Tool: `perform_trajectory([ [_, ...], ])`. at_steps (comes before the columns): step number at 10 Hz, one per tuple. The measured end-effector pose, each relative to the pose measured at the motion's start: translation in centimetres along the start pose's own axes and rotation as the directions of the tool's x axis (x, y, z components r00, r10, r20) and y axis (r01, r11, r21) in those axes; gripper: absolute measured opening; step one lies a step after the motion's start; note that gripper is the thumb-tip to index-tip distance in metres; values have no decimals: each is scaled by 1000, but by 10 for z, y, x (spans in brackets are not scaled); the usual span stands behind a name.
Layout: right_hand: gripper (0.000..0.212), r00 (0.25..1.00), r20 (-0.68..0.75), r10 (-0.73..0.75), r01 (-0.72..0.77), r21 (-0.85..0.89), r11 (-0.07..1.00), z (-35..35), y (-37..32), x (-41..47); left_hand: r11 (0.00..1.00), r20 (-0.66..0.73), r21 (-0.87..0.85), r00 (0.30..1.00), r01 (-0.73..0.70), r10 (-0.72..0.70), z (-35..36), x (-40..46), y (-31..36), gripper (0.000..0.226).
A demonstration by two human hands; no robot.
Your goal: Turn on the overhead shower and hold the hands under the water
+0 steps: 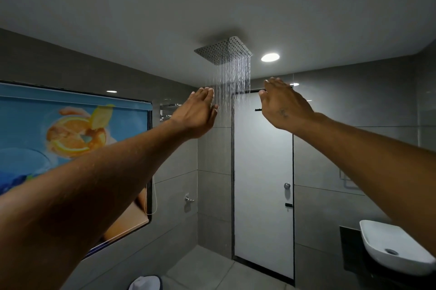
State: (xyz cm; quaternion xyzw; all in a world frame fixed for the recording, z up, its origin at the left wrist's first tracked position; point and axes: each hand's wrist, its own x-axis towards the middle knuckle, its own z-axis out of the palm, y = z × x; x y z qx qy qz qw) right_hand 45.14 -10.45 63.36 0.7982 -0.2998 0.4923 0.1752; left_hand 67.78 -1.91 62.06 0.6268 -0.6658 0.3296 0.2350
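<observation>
A square metal overhead shower head (pixel 223 50) hangs from the ceiling, and thin streams of water (pixel 232 82) fall from it. Both my arms are stretched up and forward. My left hand (pixel 197 113) is raised at the left edge of the falling water, fingers together and extended, holding nothing. My right hand (pixel 283 104) is raised to the right of the stream, flat, with its back towards me, also holding nothing. The water falls in the gap between the two hands; the left fingertips touch its edge.
A white door (pixel 263 171) with a round knob stands straight ahead. A white basin (pixel 387 247) sits at the lower right. A window blind with an orange-slice picture (pixel 70 134) fills the left wall. A wall tap (pixel 188 199) sits low on the tiled wall.
</observation>
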Motion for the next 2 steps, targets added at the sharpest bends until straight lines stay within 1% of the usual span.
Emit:
perform_trajectory([
  [1, 44, 999, -28, 33, -32, 34, 999, -5, -1, -5, 1000, -1, -6, 1000, -7, 7, 3, 3, 1, 63],
  [2, 45, 995, -65, 80, -70, 142, 987, -18, -15, -11, 1000, -27, -20, 1000, -14, 13, 3, 6, 4, 63],
])
